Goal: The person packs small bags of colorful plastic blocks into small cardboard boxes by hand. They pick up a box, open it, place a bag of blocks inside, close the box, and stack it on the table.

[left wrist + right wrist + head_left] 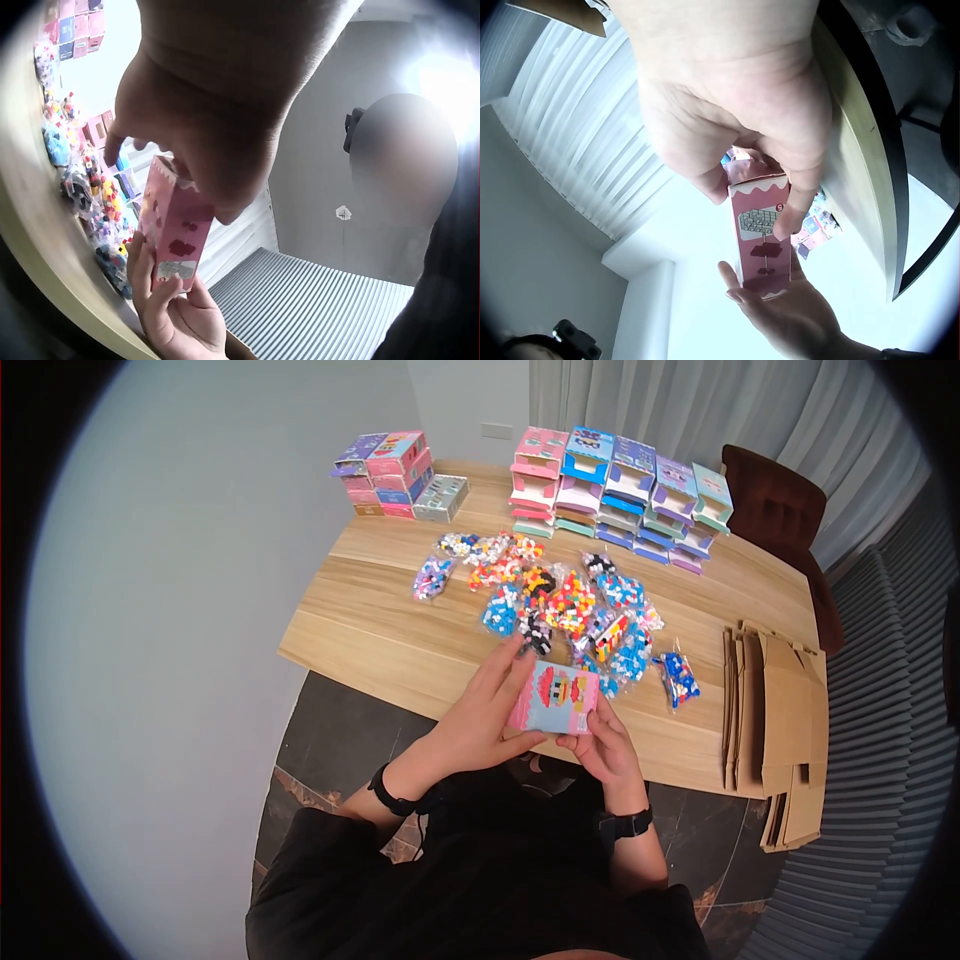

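Note:
A small pink and light-blue box [557, 700] with a printed block figure is held between both hands above the table's front edge. My left hand [480, 710] grips its left side, thumb at the near edge. On the right end, my right hand [606, 748] pinches the box with thumb and fingers. The left wrist view shows the box's narrow pink side [176, 229] between the left hand [202, 127] and the right hand [180, 319]. In the right wrist view the right hand [742, 105] has its fingers at one end of the box [762, 232].
Bags of coloured pieces [570, 603] lie mid-table beyond the box. Opened boxes [620, 490] stand in stacks at the back right, with more stacked boxes [385, 470] at the back left. Flattened cardboard [785, 710] leans at the right edge, near a brown chair [775, 500].

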Demonstrator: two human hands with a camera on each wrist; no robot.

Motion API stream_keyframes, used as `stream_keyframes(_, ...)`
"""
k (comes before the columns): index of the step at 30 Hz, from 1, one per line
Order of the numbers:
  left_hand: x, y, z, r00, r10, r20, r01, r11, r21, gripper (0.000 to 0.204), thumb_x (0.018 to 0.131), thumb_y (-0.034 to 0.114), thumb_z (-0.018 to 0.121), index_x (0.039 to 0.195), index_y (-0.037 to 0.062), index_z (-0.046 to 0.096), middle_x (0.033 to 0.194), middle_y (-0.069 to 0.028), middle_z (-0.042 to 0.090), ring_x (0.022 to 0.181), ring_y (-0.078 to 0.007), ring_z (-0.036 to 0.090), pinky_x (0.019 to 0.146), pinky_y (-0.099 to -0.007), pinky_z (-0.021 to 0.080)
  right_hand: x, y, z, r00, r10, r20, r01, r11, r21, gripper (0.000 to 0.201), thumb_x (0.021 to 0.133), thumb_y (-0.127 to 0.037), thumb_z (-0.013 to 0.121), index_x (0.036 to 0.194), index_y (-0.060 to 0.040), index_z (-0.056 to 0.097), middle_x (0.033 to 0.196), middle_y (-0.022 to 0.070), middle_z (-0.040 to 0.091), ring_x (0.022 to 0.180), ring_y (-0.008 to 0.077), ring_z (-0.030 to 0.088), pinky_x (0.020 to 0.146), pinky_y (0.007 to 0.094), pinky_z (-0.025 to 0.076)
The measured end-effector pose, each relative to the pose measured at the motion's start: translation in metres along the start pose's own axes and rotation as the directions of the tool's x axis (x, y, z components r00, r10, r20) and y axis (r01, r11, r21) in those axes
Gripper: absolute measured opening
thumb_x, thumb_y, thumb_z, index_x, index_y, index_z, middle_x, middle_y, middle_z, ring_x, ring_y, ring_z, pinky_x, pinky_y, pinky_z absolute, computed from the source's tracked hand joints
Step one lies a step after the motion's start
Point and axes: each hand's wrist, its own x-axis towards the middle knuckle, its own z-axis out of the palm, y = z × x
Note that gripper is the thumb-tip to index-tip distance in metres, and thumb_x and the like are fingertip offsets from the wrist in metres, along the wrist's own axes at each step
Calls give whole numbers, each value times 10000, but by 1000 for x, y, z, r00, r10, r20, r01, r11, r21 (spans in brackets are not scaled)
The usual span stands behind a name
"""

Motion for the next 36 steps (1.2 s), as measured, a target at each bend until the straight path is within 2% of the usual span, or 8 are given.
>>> stream_keyframes(5,2,3,-15,994,44,100,-50,997,65,625,739,230,802,1294,112,540,1441,-213,363,1301,-393,415,1067,-450,375,0,0,-4,1000,7,25,-7,1000,-10,563,1012,-195,486,1512,-106,242,1427,125,450,1207,278,553,892,432,538)
stream_keyframes(11,3,-3,-34,998,-37,52,44,991,-129,567,708,125,814,1217,88,568,1337,-193,434,1257,-375,449,1020,-406,423,0,0,4,999,-9,40,8,1000,25,572,1020,-250,468,1514,-92,228,1384,169,489,1174,321,577,897,416,526)
stream_keyframes(14,6,-16,-50,993,-54,-101,47,997,-68,571,703,64,798,1215,96,548,1345,-176,422,1269,-338,451,1021,-392,438,0,-4,2,997,17,69,-17,1000,-1,561,1028,-258,446,1514,-84,227,1366,209,497,1164,350,583,901,398,514)
stream_keyframes(20,23,-101,-63,865,-334,-374,81,829,-554,527,703,-44,743,1151,80,495,1336,-137,392,1275,-257,445,1031,-389,447,-1,-4,0,998,22,62,-22,1000,-13,541,1029,-229,433,1508,-64,243,1335,236,517,1161,359,584,899,393,512)
stream_keyframes(23,53,-141,-75,773,-444,-453,222,858,-463,461,752,17,762,1123,63,492,1198,-94,526,1165,-164,511,893,-313,489,-2,-3,-1,998,23,65,-21,1000,-22,535,1028,-222,435,1504,-57,253,1326,238,524,1157,358,586,894,393,514)
stream_keyframes(26,87,-230,-82,745,-360,-562,336,930,-150,443,762,36,770,1104,39,489,1090,-85,572,1045,-146,571,833,-301,509,-2,-3,0,998,21,67,-19,999,-28,533,1026,-218,439,1500,-49,261,1318,239,529,1153,356,588,890,393,515)
stream_keyframes(29,124,-252,-89,670,-508,-542,331,857,-394,498,669,161,831,1040,18,531,1025,-129,580,997,-224,566,812,-343,495,-2,-3,0,997,14,70,-11,999,-32,534,1025,-218,443,1496,-40,265,1315,240,531,1151,355,589,890,393,515)
stream_keyframes(36,178,-283,-72,599,-384,-703,569,821,36,527,649,227,831,1047,29,548,1114,-215,557,1077,-370,529,947,-428,438,-2,-4,1,996,30,84,-27,999,-39,518,1024,-218,448,1479,-24,293,1314,238,531,1164,345,582,900,395,509)
